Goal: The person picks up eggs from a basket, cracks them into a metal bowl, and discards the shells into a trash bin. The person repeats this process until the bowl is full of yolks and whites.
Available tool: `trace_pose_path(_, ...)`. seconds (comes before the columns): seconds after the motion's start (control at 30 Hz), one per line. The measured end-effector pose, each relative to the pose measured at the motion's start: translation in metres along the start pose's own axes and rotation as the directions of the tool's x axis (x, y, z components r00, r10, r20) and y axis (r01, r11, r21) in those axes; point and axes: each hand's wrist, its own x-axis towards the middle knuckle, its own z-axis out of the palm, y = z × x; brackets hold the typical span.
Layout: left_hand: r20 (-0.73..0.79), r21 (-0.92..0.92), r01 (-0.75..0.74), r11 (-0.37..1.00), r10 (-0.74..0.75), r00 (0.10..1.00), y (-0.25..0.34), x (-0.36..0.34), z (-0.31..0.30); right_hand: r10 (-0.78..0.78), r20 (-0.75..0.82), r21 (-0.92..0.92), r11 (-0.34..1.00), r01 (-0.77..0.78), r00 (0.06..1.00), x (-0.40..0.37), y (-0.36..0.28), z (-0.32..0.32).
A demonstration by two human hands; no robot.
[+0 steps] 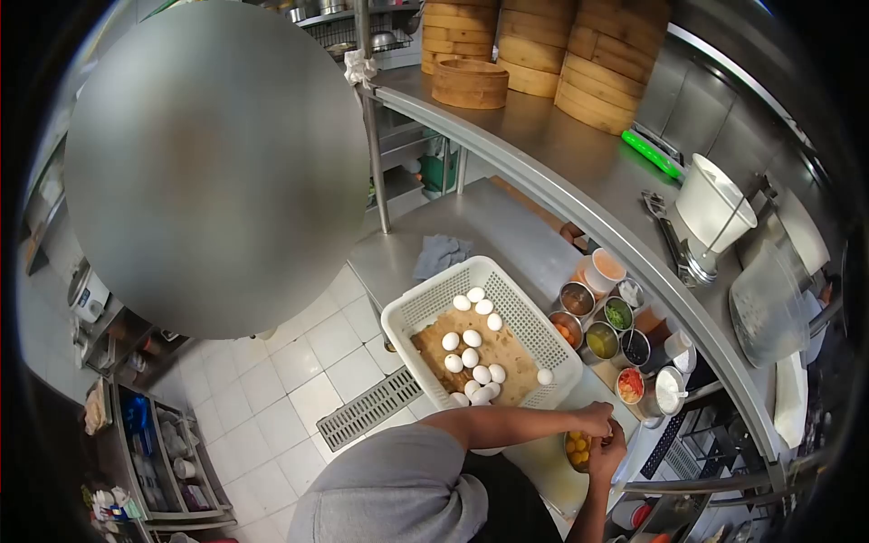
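Both my hands meet over the bowl of yolks (576, 450) at the near right of the surface (507, 226); left hand (597, 419) curled above; right hand (608, 452) cupped below; what they pinch, I cannot tell; the basket (425, 312) of white eggs (471, 338) sits just left.

Basket (529, 312): on the counter (493, 222), against its floor-side edge.
Eggs (471, 338): inside the basket.
Cloth (441, 253): on the counter, behind the basket.
Small pots (602, 339): clustered right of the basket, beneath the shelf (561, 154) edge.
Bowl (570, 451): beside the basket's near right corner, under the left hand (597, 419) and right hand (608, 454).
Steamers (534, 41): stacked at the shelf's far end.
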Motion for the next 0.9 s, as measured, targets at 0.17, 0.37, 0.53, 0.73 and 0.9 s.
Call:
trace_pose_path(0.17,-0.035,-0.039,0.047,0.998,-0.048,0.998,0.016,-0.010,-0.001,-0.081,-0.031,-0.095,0.992,0.078,0.996,0.004,0.013,0.003)
trace_pose_path(0.37,-0.055,-0.027,-0.052,0.998,0.050,0.997,0.015,-0.009,0.000,-0.112,-0.056,-0.183,0.978,0.100,0.992,0.009,0.024,0.005)
trace_pose_path(0.53,-0.022,0.076,0.024,0.997,-0.023,0.999,0.020,-0.008,-0.014,-0.039,-0.133,-0.175,0.984,0.015,0.990,0.007,0.021,0.008)
trace_pose_path(0.73,0.031,0.127,-0.099,0.987,0.096,0.995,0.029,-0.017,-0.025,-0.108,-0.167,-0.177,0.981,0.078,0.980,0.002,0.015,0.003)
trace_pose_path(0.9,0.156,0.038,-0.156,0.987,0.149,0.976,0.033,-0.024,-0.047,-0.124,-0.134,-0.125,0.986,0.108,0.983,-0.002,0.013,-0.014)
